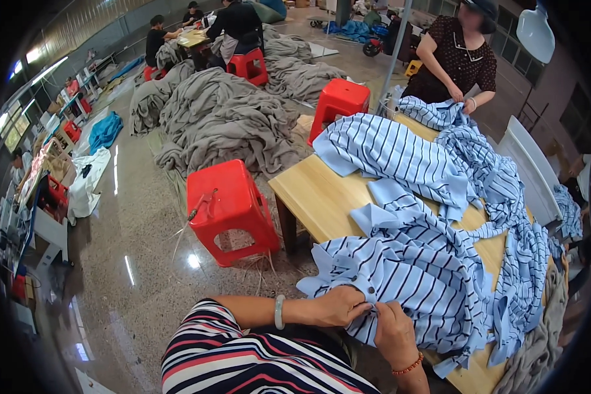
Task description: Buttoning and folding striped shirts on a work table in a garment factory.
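Note:
A light blue knit shirt [414, 279] with dark stripes lies spread over the near side of the table, dark buttons showing along its front edge. My left hand [341, 306], a pale bangle on its wrist, pinches this edge just below the buttons. Close beside it, my right hand [395, 331], with a red bead bracelet, has its fingertips pressed together on the same edge. Both hands almost touch, and whatever is between the fingertips is too small to make out. The shirt's lower part hangs over the table edge near my lap.
The wooden table [315, 200] bears more striped shirts [394, 148]. Across it a person [456, 72] handles another one. Red stools [223, 203] stand to the left, one with a small tool [202, 205] on it. Grey fabric heaps [223, 118] cover the floor behind; a lamp [536, 33] hangs upper right.

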### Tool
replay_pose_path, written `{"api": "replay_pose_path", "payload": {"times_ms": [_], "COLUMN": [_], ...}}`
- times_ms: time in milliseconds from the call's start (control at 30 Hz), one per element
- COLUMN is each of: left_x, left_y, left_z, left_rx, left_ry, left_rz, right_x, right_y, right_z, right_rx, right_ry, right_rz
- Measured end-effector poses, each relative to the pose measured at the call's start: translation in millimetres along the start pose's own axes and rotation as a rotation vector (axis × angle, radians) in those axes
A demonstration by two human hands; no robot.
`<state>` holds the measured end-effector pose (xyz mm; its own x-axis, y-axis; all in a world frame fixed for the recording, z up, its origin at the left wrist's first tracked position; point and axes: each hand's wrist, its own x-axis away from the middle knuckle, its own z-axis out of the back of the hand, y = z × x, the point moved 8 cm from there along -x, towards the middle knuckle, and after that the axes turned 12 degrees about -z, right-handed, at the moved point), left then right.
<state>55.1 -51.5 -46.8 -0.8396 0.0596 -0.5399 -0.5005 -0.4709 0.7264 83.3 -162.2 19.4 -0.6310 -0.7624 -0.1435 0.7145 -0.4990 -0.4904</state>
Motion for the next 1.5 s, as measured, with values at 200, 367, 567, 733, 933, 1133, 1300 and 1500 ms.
{"api": "replay_pose_path", "payload": {"times_ms": [200, 367, 567, 733, 933, 1133, 1300, 1500], "left_x": [-2, -6, -14, -14, -13, -2, 15, 24], "left_y": [4, 3, -6, -15, -5, -5, -1, -4], "left_z": [-1, -2, 9, 6, 2, 8, 48, 52], "left_rx": [0.075, 0.044, 0.132, 0.337, 0.358, 0.250, 0.112, 0.531], "left_ry": [-0.069, -0.065, -0.182, -0.113, -0.124, -0.135, -0.072, -0.087], "left_rz": [0.026, -0.041, 0.158, 0.212, 0.233, 0.293, 0.353, 0.529], "right_x": [5, 0, -17, -21, -15, -15, -16, -23], "right_y": [2, 11, 18, 29, 38, 49, 73, 22], "right_z": [4, 11, 16, 13, 7, -4, 2, 22], "right_rx": [-0.018, -0.211, -0.338, -0.459, -0.544, -0.671, -0.752, -0.360], "right_ry": [0.020, -0.012, -0.024, -0.094, -0.124, -0.175, -0.166, 0.057], "right_rz": [0.056, 0.005, 0.015, -0.038, -0.085, -0.295, -0.504, -0.198]}}
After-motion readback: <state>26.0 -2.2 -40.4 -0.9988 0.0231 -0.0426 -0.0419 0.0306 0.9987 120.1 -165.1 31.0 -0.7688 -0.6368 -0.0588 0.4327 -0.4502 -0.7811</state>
